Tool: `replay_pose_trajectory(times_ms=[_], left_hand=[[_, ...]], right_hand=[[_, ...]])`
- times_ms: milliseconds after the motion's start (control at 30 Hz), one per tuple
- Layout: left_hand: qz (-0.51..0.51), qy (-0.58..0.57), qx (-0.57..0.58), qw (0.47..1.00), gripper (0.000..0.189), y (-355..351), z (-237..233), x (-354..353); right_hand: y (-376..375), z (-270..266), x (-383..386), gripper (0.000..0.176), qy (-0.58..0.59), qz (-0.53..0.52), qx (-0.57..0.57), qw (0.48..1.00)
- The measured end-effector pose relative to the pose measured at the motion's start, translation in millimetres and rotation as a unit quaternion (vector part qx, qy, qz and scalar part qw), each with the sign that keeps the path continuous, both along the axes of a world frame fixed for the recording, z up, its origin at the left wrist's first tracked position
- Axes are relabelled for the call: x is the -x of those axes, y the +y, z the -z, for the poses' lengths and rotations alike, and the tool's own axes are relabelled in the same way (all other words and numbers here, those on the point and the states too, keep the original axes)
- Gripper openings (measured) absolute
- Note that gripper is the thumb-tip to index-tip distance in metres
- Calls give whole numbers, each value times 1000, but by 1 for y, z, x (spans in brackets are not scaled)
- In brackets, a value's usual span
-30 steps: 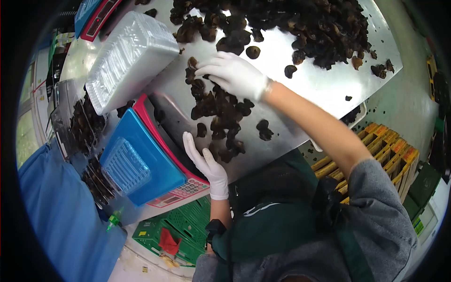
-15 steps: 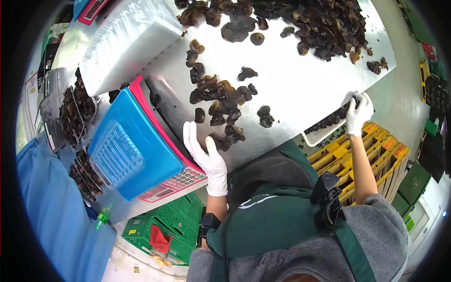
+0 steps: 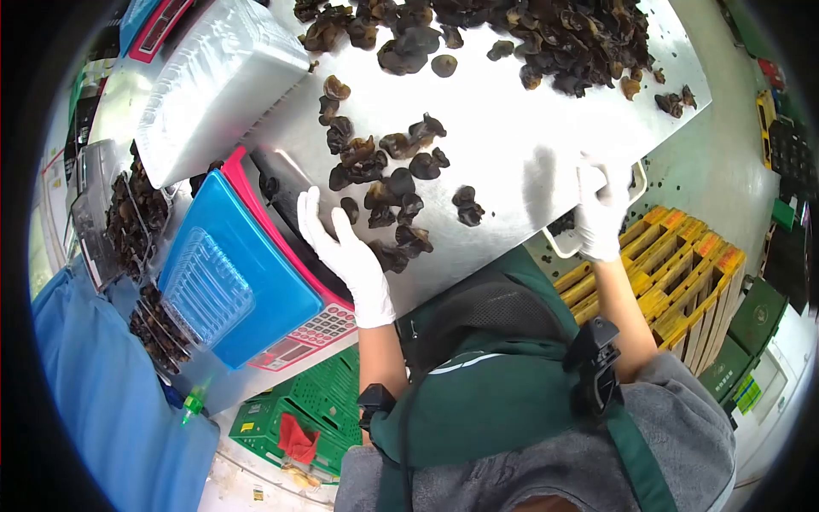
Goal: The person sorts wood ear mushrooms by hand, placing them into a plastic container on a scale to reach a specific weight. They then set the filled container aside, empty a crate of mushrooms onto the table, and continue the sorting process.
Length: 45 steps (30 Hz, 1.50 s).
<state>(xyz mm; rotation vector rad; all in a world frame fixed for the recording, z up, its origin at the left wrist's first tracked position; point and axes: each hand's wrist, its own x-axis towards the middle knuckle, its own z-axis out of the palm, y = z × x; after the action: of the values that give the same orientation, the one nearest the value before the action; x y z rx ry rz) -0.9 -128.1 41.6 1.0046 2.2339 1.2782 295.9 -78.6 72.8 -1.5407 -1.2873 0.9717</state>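
Note:
Dark brown, curled mushroom-like pieces [image 3: 392, 183] lie scattered on a shiny metal table [image 3: 495, 111]. My left hand [image 3: 343, 252], in a white glove, has its fingers spread beside the nearest pieces, at the edge of a scale with a blue tray [image 3: 243, 264]; nothing is in it. My right hand [image 3: 601, 205], also gloved in white, is over the table's near edge, above a white basket [image 3: 559, 246] of dark pieces. Glare washes out its fingertips, and no piece shows in them. A lone cluster [image 3: 467, 206] sits between the hands.
A big heap of dark pieces [image 3: 580, 38] covers the table's far side. Stacked clear plastic trays [image 3: 222, 85] stand at the upper left. Yellow pallets [image 3: 682, 282] are at the right, green crates [image 3: 328, 410] below the scale. Filled clear containers [image 3: 136, 209] sit at the far left.
My right hand has moved left from beyond the table corner, over the near edge. Some pieces in the middle cluster lie differently. The view has shifted slightly.

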Motion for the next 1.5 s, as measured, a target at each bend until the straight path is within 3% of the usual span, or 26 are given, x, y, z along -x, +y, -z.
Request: replay_pose_trajectory(times_ms=[33,67,133,233,267,333,433,500,567,633,667,700,800,867,900,933,1000,1100,1133,1167,1200,1300,1333,1400,1433,1500], left_hand=[[8,19,6,1000,40,2,1,0],[17,38,15,999,41,3,3,-1],[33,63,18,997,42,6,5,-4],[55,66,16,996,44,10,1,-9],[55,68,13,996,44,10,1,-9],[56,72,8,996,44,8,2,-8],[44,42,-3,998,44,3,3,-9],[45,46,7,998,44,-5,6,-7],[31,41,23,998,42,-10,5,-8],[38,68,-2,997,41,-2,5,-6],[42,81,-12,996,40,2,3,-6],[44,82,-29,995,37,19,-7,-7],[92,157,-34,983,31,83,-3,15],[85,136,38,986,38,126,16,29],[100,193,79,973,43,140,20,34],[97,337,132,927,41,152,22,35],[162,330,181,912,37,170,7,37],[220,245,101,939,26,180,-7,34],[216,142,-1,966,21,180,-13,21],[209,38,-104,972,17,178,-23,-5],[209,43,-69,975,11,170,-51,-37],[355,-343,-82,866,31,104,-63,-102],[390,-301,-92,865,31,91,-60,-111],[458,-218,-104,855,32,68,-55,-125],[491,-175,-110,846,32,58,-54,-130],[555,-88,-119,819,33,39,-54,-132]], right_hand=[[1,-6,-14,19,-280,53,-11,958],[0,-5,-18,23,-255,72,36,964],[5,-16,4,27,-32,-60,127,990],[39,16,71,37,-172,-294,22,940],[52,20,94,46,-274,-366,-87,885],[72,59,133,45,-375,-389,-145,829],[97,47,140,42,-404,-473,-204,756],[92,22,109,37,-170,-426,-31,888],[76,-8,59,35,11,-320,82,944],[48,-20,3,34,-28,-104,46,993],[39,-19,-24,33,-109,-18,0,994],[37,-10,-59,29,-293,4,-110,950],[19,4,-72,34,-216,132,-113,961],[19,4,-47,36,-296,27,-76,952],[22,-3,-22,35,-215,-47,-87,972],[25,-4,-3,33,-272,-80,-117,952],[30,-10,25,28,-183,-133,-99,969],[12,24,29,31,-17,-165,66,984],[9,35,31,32,43,-170,113,978],[3,37,35,34,-22,-195,86,977],[-3,38,43,34,-9,-186,93,978],[-15,40,59,42,-95,-242,32,965],[-19,55,58,54,-103,-291,-31,951],[-7,20,71,55,-276,-366,-10,888],[0,16,71,48,-346,-389,-57,852],[17,55,45,48,-246,-399,-107,877]])
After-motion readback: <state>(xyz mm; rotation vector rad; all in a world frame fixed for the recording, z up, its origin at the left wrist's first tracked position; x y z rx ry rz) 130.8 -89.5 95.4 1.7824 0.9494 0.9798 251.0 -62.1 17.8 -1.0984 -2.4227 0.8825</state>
